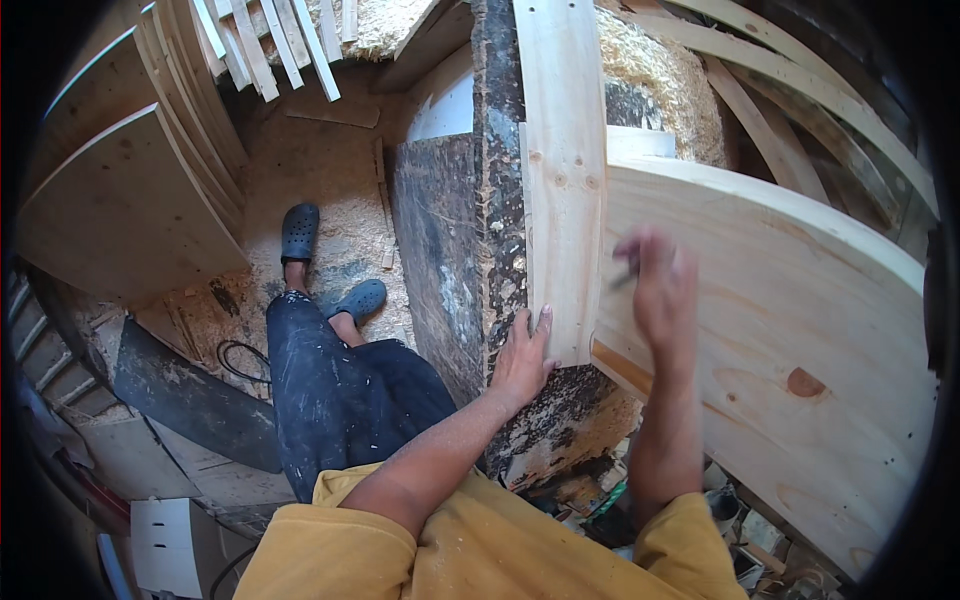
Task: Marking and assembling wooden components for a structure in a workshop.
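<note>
A long pale pine board [565, 120] runs away from me along the top of a worn, paint-spattered bench [503, 190]. Over the board's near left edge lies my left hand [522, 358], fingers stretched out and resting flat, grasping nothing. My right hand [660, 270] is raised just right of the board, in front of a big wooden panel [760, 310]. Its fingers are curled and slightly smeared by motion. Something small and dark [622, 281] shows by the fingertips, too blurred to name. The panel stands on edge, with a brown knot low on its face.
Several wooden panels [125, 205] lean at the left. Cut wood strips [290, 45] jut out at the far left. Curved planks [790, 60] and shavings lie at the far right. Scraps [590, 495] litter the area below the bench. Sawdust covers the floor around my clogs [300, 232].
</note>
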A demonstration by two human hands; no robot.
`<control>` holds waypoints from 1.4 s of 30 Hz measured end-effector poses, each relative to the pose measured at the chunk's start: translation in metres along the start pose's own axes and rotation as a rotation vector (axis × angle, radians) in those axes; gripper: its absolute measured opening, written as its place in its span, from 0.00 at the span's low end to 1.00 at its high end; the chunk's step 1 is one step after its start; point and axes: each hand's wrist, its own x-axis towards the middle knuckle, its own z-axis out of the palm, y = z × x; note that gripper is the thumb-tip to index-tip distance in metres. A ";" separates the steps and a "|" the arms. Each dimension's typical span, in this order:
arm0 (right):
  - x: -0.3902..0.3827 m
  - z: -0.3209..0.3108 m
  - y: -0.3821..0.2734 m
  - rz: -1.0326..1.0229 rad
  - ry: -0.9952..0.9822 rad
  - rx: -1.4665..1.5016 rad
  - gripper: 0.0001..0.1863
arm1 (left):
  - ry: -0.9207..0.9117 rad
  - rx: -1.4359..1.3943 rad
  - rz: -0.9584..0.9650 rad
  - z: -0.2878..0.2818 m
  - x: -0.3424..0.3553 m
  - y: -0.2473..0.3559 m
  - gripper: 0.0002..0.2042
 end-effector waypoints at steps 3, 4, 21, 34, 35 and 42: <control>0.094 0.012 -0.036 -0.059 -0.107 -0.201 0.28 | -0.031 -0.008 -0.033 -0.004 0.002 0.000 0.42; 0.121 0.014 -0.039 -0.093 -0.288 -0.129 0.27 | -0.029 -0.020 -0.037 -0.004 0.003 0.000 0.42; 0.198 0.061 -0.005 -0.333 -0.554 -0.644 0.07 | -0.059 -0.045 -0.042 -0.007 0.004 -0.004 0.39; 0.199 0.061 0.001 -0.377 -0.542 -0.650 0.09 | -0.058 -0.065 -0.031 -0.007 0.005 -0.004 0.39; 0.198 0.061 0.001 -0.385 -0.531 -0.658 0.09 | -0.062 -0.057 -0.028 -0.007 0.005 -0.005 0.39; 0.198 0.061 0.000 -0.351 -0.551 -0.658 0.09 | -0.068 -0.054 -0.025 -0.007 0.005 -0.005 0.39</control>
